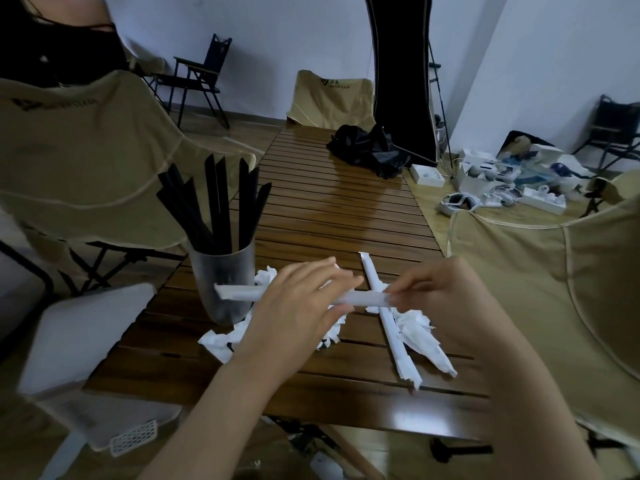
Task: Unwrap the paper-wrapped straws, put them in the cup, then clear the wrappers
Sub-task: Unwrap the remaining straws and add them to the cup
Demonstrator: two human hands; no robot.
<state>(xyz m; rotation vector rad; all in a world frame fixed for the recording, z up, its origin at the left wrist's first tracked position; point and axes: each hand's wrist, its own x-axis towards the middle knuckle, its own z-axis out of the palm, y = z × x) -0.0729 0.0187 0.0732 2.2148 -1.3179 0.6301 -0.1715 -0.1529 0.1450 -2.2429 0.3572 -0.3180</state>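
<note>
Wrapped straw (242, 293) held level in front of cup (221, 282), above worktop (332, 216): both ends exposed, likely for tearing paper.
Left hand (301, 303) grip curled round straw's middle; right hand (440, 299) grip pinching its right end.
Cup holds black unwrapped straws (214, 209), upright, tips fanned.
Second wrapped straw (388, 317) lies right of cup, awaiting turn.
Torn wrappers (221, 341) heaped around cup base, uncleared.
</note>
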